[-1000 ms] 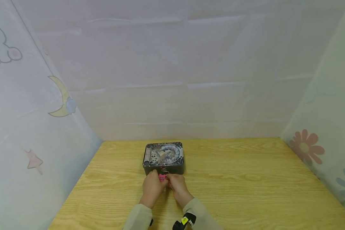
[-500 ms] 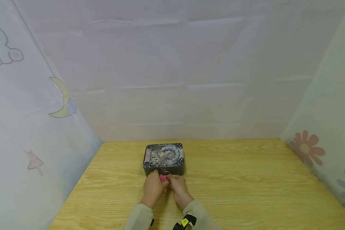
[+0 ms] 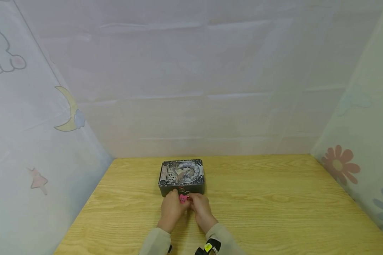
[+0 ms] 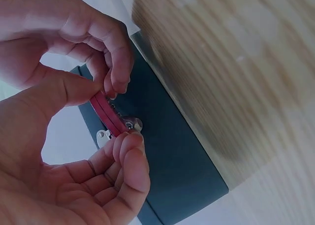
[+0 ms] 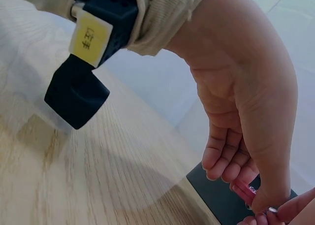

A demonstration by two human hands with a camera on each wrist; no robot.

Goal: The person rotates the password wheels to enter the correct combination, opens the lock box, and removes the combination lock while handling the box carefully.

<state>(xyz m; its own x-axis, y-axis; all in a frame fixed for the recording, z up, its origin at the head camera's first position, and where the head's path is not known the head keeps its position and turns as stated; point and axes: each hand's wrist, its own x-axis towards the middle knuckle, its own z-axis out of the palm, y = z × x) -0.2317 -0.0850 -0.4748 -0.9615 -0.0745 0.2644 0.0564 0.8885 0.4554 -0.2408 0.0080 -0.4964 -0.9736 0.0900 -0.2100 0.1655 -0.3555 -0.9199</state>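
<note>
A small pink animal-shaped padlock (image 3: pixel 183 199) with rows of small dials hangs at the front of a dark tin box (image 3: pixel 181 173) with a picture on its lid. My left hand (image 3: pixel 171 209) pinches the padlock (image 4: pixel 109 114) between thumb and fingers. From the other side, my right hand (image 3: pixel 201 209) holds the padlock's edge with its fingertips. The silvery latch (image 4: pixel 104 137) on the box front lies beside the padlock. Part of the metal shackle shows above the right fingertips. In the right wrist view, most of the right hand (image 5: pixel 298 212) is cut off.
The box stands on a wood-grain table (image 3: pixel 268 205), left of the table's middle. A pale cloth backdrop (image 3: pixel 204 106) rises behind the table, with printed cloth on both sides. A black wrist camera (image 5: pixel 78 92) with a yellow label sits on the left forearm.
Both hands have shifted slightly right and toward me, and the padlock has moved and tilted a little with them. The box has stayed in nearly the same place.
</note>
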